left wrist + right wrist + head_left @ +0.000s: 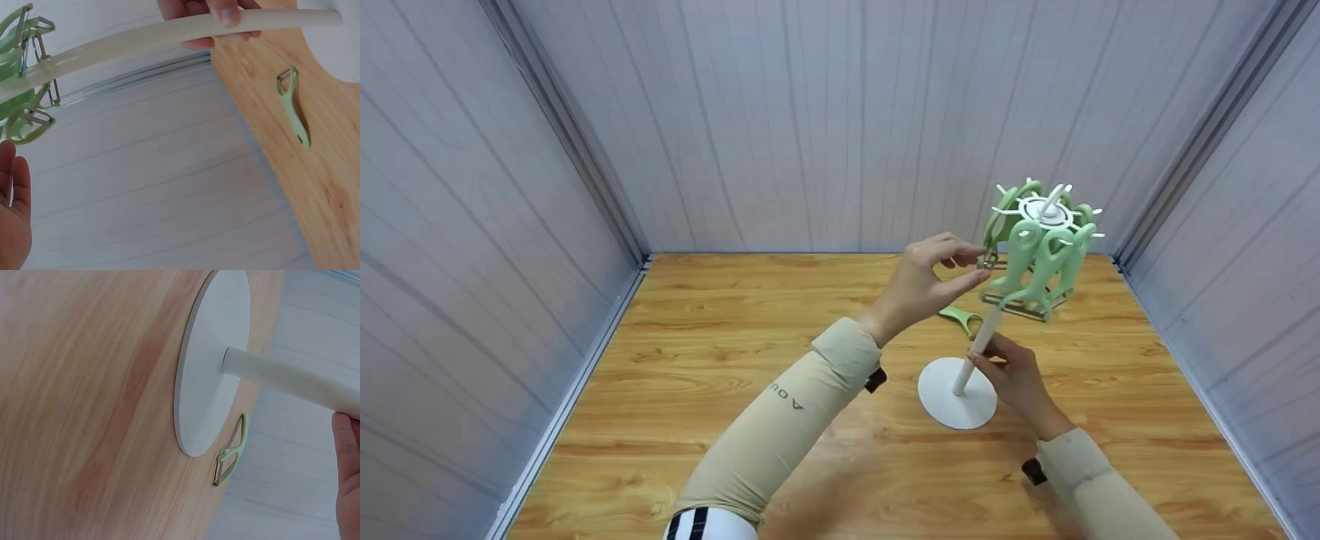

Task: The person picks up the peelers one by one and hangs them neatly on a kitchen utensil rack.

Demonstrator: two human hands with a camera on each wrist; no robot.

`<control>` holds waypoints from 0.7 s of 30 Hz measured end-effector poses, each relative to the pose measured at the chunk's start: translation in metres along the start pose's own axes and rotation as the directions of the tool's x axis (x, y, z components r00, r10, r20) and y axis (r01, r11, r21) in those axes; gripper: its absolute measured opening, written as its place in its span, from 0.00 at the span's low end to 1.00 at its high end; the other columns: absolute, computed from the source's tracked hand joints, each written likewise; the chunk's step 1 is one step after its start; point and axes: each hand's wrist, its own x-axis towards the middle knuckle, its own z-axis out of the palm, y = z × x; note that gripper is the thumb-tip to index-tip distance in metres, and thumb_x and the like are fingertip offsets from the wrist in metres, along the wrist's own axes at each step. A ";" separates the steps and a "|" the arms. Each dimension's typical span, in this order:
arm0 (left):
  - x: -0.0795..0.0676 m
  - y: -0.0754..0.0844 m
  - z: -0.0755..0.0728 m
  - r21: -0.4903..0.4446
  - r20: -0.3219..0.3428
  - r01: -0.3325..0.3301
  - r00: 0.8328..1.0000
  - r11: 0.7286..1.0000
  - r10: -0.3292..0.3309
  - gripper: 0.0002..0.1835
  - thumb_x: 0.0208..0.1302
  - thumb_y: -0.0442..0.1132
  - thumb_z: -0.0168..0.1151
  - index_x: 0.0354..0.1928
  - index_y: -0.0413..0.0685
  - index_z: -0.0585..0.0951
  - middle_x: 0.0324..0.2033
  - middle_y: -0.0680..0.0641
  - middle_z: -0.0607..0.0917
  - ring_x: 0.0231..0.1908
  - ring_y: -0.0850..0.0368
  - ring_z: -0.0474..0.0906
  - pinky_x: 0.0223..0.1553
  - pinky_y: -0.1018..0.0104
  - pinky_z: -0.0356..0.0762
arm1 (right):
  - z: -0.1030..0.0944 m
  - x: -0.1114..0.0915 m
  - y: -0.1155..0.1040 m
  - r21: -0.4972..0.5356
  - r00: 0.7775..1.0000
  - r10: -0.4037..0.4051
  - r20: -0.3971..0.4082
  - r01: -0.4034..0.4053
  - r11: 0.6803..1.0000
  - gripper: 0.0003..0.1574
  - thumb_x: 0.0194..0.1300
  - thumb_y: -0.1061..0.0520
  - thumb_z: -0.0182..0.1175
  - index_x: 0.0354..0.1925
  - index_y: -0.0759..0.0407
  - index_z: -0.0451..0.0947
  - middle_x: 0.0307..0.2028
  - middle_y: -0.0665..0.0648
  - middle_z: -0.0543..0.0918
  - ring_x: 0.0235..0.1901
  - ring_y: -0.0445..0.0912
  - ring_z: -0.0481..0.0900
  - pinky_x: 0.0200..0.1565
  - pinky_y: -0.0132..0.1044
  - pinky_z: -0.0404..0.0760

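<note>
A white stand with a round base (pixel 945 405) and an upright pole (pixel 988 327) carries several green peelers (pixel 1024 259), hung by their handles from a spoked white top (pixel 1044 212). My left hand (pixel 934 274) is at the left side of this ring, thumb and forefinger pinching the blade end of one hanging peeler (pixel 35 121). Lower down, my right hand (pixel 1014 371) grips the pole between thumb and fingers. Another green peeler (pixel 291 107) lies on the table behind the base.
The wooden table (pixel 735 315) is bounded by a pale panelled wall (pixel 810 135) at the back and walls at both sides. The stand's top rises in front of the back wall. Dark wrist cameras (pixel 876 379) sit under both forearms.
</note>
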 end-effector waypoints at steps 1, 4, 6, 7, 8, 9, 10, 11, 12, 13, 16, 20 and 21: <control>-0.001 -0.003 -0.001 -0.002 -0.003 0.008 1.000 1.000 -0.008 0.13 0.72 0.36 0.74 0.53 0.35 0.90 0.44 0.40 0.91 0.46 0.47 0.86 0.51 0.67 0.84 | 0.000 0.000 0.000 -0.003 1.000 0.013 0.001 -0.013 1.000 0.13 0.68 0.75 0.69 0.48 0.67 0.86 0.35 0.67 0.91 0.36 0.33 0.87 0.35 0.21 0.86; -0.006 -0.012 -0.002 -0.006 -0.012 0.041 0.999 0.999 -0.041 0.13 0.73 0.37 0.74 0.53 0.36 0.89 0.45 0.40 0.91 0.47 0.46 0.86 0.50 0.66 0.84 | -0.001 0.000 -0.002 -0.029 0.998 0.061 0.008 -0.061 0.998 0.12 0.69 0.73 0.69 0.49 0.65 0.86 0.36 0.64 0.92 0.37 0.33 0.86 0.36 0.22 0.87; -0.010 -0.020 -0.003 -0.002 -0.018 0.069 0.997 0.998 -0.069 0.13 0.73 0.37 0.73 0.53 0.36 0.90 0.45 0.40 0.91 0.46 0.47 0.86 0.50 0.68 0.83 | -0.001 0.000 -0.003 -0.048 0.996 0.091 0.014 -0.090 0.995 0.11 0.70 0.72 0.69 0.49 0.64 0.86 0.37 0.62 0.92 0.37 0.33 0.86 0.37 0.22 0.86; -0.012 -0.024 -0.003 0.005 -0.022 0.084 0.996 0.996 -0.083 0.12 0.73 0.37 0.73 0.52 0.36 0.90 0.45 0.40 0.91 0.46 0.47 0.86 0.49 0.68 0.83 | -0.002 0.000 -0.004 -0.056 0.994 0.106 0.013 -0.105 0.993 0.11 0.70 0.71 0.69 0.49 0.64 0.86 0.38 0.62 0.92 0.37 0.33 0.86 0.38 0.22 0.86; -0.014 -0.029 -0.002 0.011 -0.025 0.099 0.995 0.995 -0.098 0.12 0.73 0.37 0.73 0.52 0.36 0.90 0.45 0.41 0.91 0.46 0.47 0.86 0.49 0.66 0.84 | -0.002 0.000 -0.005 -0.059 0.993 0.119 0.012 -0.118 0.991 0.11 0.71 0.71 0.69 0.50 0.65 0.86 0.38 0.62 0.92 0.38 0.33 0.86 0.38 0.22 0.86; -0.015 -0.033 -0.002 0.020 -0.028 0.115 0.993 0.993 -0.114 0.12 0.73 0.37 0.73 0.52 0.37 0.90 0.45 0.41 0.91 0.46 0.47 0.86 0.49 0.65 0.85 | -0.002 0.000 -0.006 -0.055 0.991 0.134 0.012 -0.133 0.990 0.11 0.71 0.71 0.69 0.50 0.65 0.86 0.39 0.62 0.92 0.38 0.33 0.86 0.39 0.23 0.86; -0.017 -0.038 -0.002 0.027 -0.031 0.133 0.991 0.991 -0.132 0.12 0.73 0.37 0.73 0.52 0.37 0.90 0.45 0.41 0.91 0.46 0.48 0.86 0.50 0.62 0.86 | -0.001 0.000 -0.007 -0.052 0.989 0.148 0.010 -0.147 0.988 0.11 0.71 0.71 0.69 0.50 0.66 0.86 0.39 0.62 0.92 0.38 0.33 0.86 0.39 0.23 0.86; -0.019 -0.042 -0.001 0.036 -0.031 0.151 0.988 0.988 -0.150 0.12 0.73 0.37 0.73 0.52 0.37 0.90 0.45 0.40 0.91 0.46 0.47 0.86 0.50 0.59 0.87 | -0.001 0.000 -0.008 -0.043 0.987 0.159 0.008 -0.159 0.986 0.11 0.71 0.71 0.69 0.51 0.66 0.86 0.40 0.63 0.91 0.38 0.34 0.86 0.39 0.23 0.86; -0.021 -0.047 -0.001 0.047 -0.026 0.169 0.985 0.984 -0.168 0.12 0.74 0.38 0.73 0.53 0.37 0.90 0.45 0.40 0.91 0.46 0.47 0.86 0.50 0.57 0.88 | -0.001 0.000 -0.008 -0.033 0.985 0.172 0.004 -0.171 0.985 0.11 0.71 0.71 0.69 0.51 0.66 0.87 0.40 0.64 0.91 0.39 0.34 0.86 0.39 0.23 0.87; -0.023 -0.051 0.000 0.058 -0.018 0.187 0.982 0.981 -0.187 0.12 0.74 0.38 0.72 0.53 0.37 0.89 0.45 0.39 0.90 0.47 0.46 0.86 0.50 0.54 0.88 | 0.000 0.000 -0.008 -0.026 0.984 0.178 0.002 -0.178 0.984 0.12 0.71 0.71 0.69 0.51 0.67 0.87 0.41 0.65 0.91 0.39 0.34 0.86 0.39 0.24 0.87; -0.029 -0.065 0.002 0.097 0.025 0.241 0.969 0.966 -0.244 0.13 0.76 0.38 0.70 0.55 0.38 0.89 0.47 0.39 0.91 0.48 0.45 0.86 0.51 0.53 0.88 | 0.001 -0.001 -0.008 -0.009 0.982 0.189 -0.004 -0.189 0.982 0.12 0.71 0.72 0.69 0.52 0.67 0.87 0.42 0.67 0.91 0.39 0.34 0.87 0.39 0.24 0.87; -0.038 -0.084 0.007 0.139 0.083 0.318 0.940 0.938 -0.331 0.15 0.78 0.39 0.68 0.59 0.39 0.88 0.52 0.41 0.91 0.51 0.46 0.87 0.53 0.57 0.87 | 0.001 -0.001 -0.006 -0.003 0.985 0.170 -0.007 -0.170 0.985 0.13 0.70 0.73 0.69 0.52 0.68 0.87 0.42 0.68 0.90 0.39 0.34 0.86 0.39 0.24 0.87; -0.040 -0.089 0.007 0.144 0.094 0.340 0.930 0.929 -0.355 0.15 0.79 0.39 0.68 0.60 0.39 0.87 0.53 0.41 0.91 0.52 0.47 0.86 0.53 0.57 0.87 | 0.001 -0.001 -0.005 -0.003 0.987 0.164 -0.008 -0.164 0.987 0.13 0.70 0.73 0.68 0.52 0.68 0.87 0.42 0.69 0.90 0.38 0.34 0.86 0.39 0.24 0.87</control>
